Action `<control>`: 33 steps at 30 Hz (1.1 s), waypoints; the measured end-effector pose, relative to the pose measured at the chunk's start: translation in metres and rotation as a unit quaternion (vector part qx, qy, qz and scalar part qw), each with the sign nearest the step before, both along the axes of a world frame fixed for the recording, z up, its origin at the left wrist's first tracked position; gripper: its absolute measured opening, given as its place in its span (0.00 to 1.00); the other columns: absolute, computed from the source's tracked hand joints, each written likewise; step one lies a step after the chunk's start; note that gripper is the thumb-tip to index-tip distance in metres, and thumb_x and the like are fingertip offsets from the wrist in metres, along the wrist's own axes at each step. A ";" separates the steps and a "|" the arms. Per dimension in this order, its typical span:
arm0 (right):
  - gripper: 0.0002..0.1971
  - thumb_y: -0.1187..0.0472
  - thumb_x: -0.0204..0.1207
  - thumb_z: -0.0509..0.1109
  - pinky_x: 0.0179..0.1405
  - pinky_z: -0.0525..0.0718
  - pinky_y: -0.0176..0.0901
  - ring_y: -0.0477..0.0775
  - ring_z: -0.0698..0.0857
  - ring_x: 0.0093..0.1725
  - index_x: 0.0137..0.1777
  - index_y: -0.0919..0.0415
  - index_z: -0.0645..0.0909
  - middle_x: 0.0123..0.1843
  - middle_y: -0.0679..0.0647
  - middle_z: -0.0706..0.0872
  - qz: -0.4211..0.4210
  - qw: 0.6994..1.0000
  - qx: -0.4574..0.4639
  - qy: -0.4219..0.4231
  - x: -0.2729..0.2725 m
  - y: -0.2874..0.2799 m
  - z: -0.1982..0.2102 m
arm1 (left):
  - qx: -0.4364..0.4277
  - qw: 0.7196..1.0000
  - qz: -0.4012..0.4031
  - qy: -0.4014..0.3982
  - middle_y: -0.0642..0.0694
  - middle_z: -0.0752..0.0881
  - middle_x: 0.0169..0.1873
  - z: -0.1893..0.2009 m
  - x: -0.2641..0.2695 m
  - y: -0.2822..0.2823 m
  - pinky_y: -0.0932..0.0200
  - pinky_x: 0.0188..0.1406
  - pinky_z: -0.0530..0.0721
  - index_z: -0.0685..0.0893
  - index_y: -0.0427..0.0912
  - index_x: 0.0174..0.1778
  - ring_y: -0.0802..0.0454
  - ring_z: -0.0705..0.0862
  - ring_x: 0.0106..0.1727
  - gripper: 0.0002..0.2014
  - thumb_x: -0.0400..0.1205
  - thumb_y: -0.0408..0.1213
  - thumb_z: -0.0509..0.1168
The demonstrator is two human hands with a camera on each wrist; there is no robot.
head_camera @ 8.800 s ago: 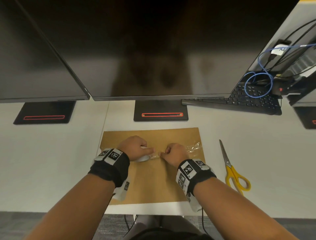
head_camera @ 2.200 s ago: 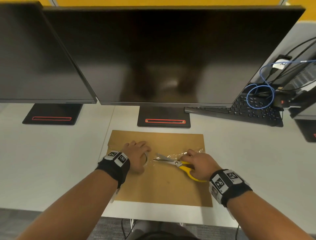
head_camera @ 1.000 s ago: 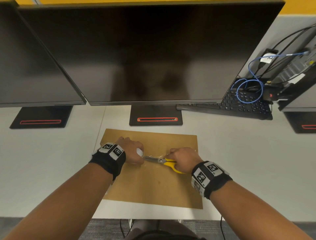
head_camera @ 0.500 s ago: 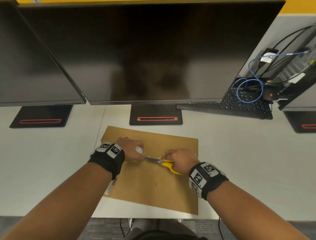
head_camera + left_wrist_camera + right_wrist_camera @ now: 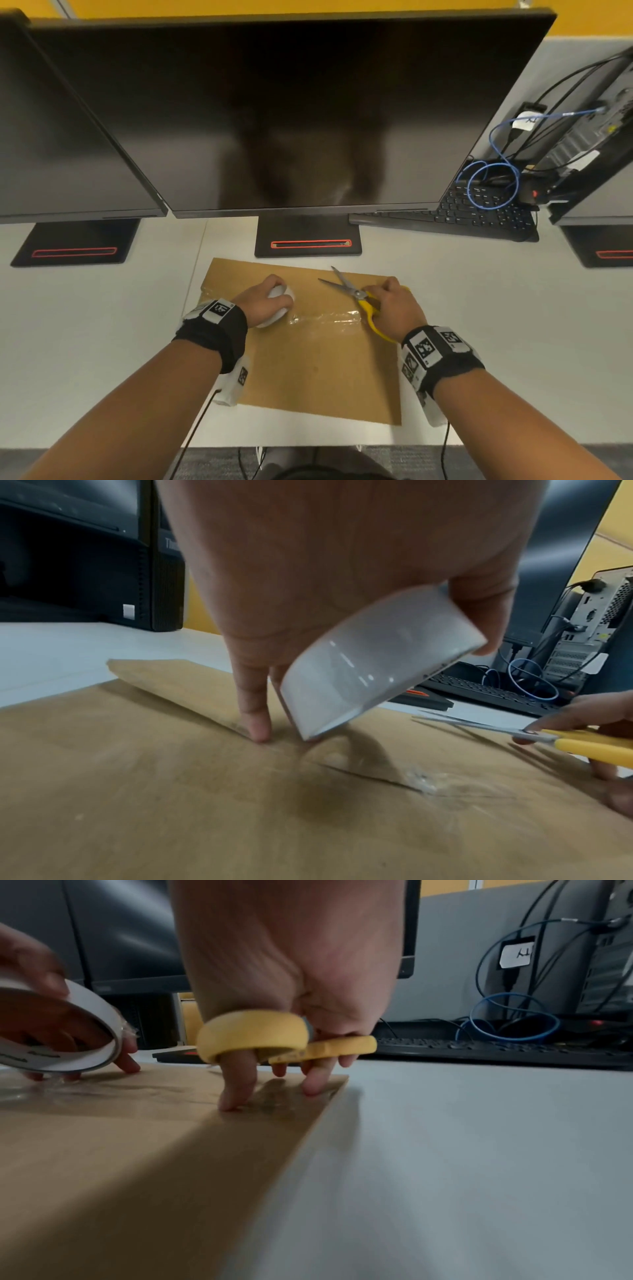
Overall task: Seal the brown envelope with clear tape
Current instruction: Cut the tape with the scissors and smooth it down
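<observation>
I am gripping the tape roll (image 5: 279,301) in my left hand (image 5: 265,301), fingers curled over its rim, tilting it so its lower edge is touching the brown envelope (image 5: 308,363). One fingertip (image 5: 255,727) of that hand is pressing the paper just beside the roll. My right hand (image 5: 394,308) is holding the yellow-handled scissors (image 5: 359,298), with fingers through both handle loops while two fingertips (image 5: 232,1099) are bearing down on the envelope near its right edge.

Compared with half a second ago, the scissors are no longer lying closed against the roll: my right hand is now well apart from my left, and the blades (image 5: 337,282) are standing open, pointing away from me and toward my left hand. Between the two hands a wrinkled strip of clear tape (image 5: 325,317) is lying stuck across the envelope, running from the roll to the right hand. Whether the strip is fully severed from the roll cannot be determined.

The envelope is lying flat on the white desk (image 5: 513,325) beneath both hands. A black monitor base (image 5: 308,240) is sitting beyond my fingertips.
</observation>
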State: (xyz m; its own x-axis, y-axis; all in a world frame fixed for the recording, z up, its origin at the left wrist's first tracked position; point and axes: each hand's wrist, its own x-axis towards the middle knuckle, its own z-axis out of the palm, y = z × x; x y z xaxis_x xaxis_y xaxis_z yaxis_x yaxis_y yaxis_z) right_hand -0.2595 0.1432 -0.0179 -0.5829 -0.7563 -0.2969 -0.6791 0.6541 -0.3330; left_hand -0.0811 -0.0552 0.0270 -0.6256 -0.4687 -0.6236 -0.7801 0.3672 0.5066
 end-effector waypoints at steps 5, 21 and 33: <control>0.26 0.58 0.74 0.64 0.64 0.79 0.55 0.67 0.76 0.62 0.74 0.49 0.69 0.67 0.62 0.71 0.016 0.999 0.039 0.029 -0.014 -0.014 0.007 | 0.026 0.999 0.035 0.024 0.42 0.78 0.63 -0.007 -0.002 0.005 0.50 0.59 0.76 0.67 0.53 0.69 0.40 0.78 0.60 0.22 0.81 0.53 0.62; 0.14 0.64 0.74 0.64 0.47 0.84 0.50 0.60 0.83 0.50 0.58 0.54 0.82 0.61 0.56 0.76 0.119 0.980 0.138 0.084 -0.036 -0.027 0.016 | 0.046 0.993 0.086 0.062 0.43 0.78 0.64 -0.016 0.000 0.005 0.49 0.60 0.78 0.66 0.53 0.71 0.41 0.79 0.61 0.23 0.82 0.54 0.61; 0.17 0.71 0.76 0.60 0.62 0.77 0.52 0.63 0.81 0.58 0.63 0.59 0.77 0.62 0.59 0.80 -0.002 0.995 0.066 0.071 -0.049 -0.021 0.015 | -0.079 0.995 0.008 0.056 0.47 0.74 0.69 -0.019 0.000 0.003 0.50 0.65 0.76 0.71 0.54 0.68 0.44 0.74 0.66 0.29 0.73 0.53 0.73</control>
State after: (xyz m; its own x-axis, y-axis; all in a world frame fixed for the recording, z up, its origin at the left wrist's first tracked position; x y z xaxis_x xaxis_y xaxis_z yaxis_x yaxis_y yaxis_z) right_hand -0.3089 0.1223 -0.0025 -0.6291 -0.7140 -0.3073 -0.7109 0.6884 -0.1442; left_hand -0.0807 -0.0520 0.0085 -0.6786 -0.5658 -0.4683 -0.7284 0.4366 0.5280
